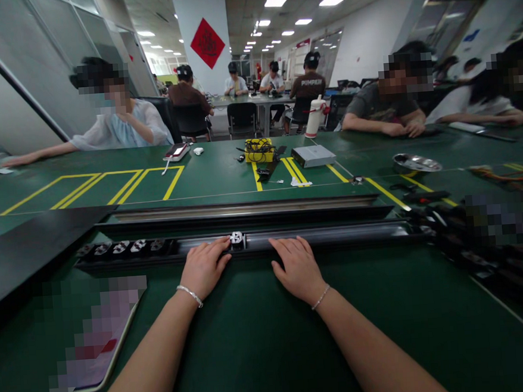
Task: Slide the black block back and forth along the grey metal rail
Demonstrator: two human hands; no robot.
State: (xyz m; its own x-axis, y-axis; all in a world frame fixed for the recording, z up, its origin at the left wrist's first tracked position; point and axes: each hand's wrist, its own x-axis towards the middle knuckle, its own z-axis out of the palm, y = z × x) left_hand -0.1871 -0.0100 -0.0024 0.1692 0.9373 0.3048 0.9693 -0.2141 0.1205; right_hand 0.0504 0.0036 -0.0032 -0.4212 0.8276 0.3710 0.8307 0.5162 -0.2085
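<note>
A long black metal channel [349, 235] lies crosswise on the green table in front of me. Inside its left part sits a row of several black-and-white socket-like modules [120, 247]. One more module [236, 240] stands apart from that row, near the channel's middle. My left hand [205, 269] rests on the channel, fingers stretched out, with its fingertips at the left side of this single module. To the right of the module, my right hand [299, 270] lies with extended fingers on the channel's near edge and holds nothing.
Behind lies a second black channel [245, 217]. A black panel [37, 253] is at left, a phone with a cable [105, 338] at front left. Dark modules pile up [471, 253] at right. Farther back are a yellow box [261, 151], grey box [315, 156], metal dish [415, 162] and seated people.
</note>
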